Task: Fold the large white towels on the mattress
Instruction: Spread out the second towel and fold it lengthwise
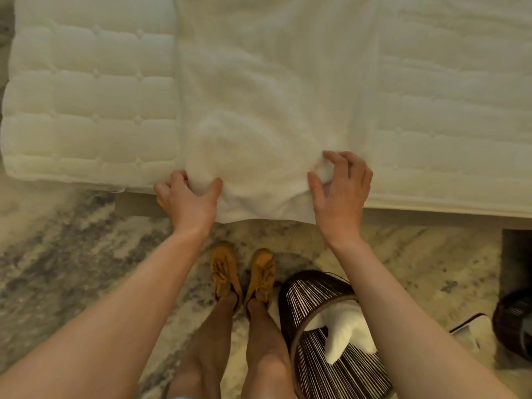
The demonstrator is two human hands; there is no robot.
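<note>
Left hand (187,198) and right hand (342,187) each pinch the towel (273,96) at 6 o'clock on the mattress (86,110). Best carry both corners level toward 12 o'clock, edges matched

Single wide-angle view from the person's head, looking steeply down and a little forward. The mattress (86,96) fills the upper half of the frame, close by; the person's shoes (243,272) sit at lower centre.

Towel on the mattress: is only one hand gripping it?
No, the left hand and the right hand both grip the near edge of the towel.
</note>
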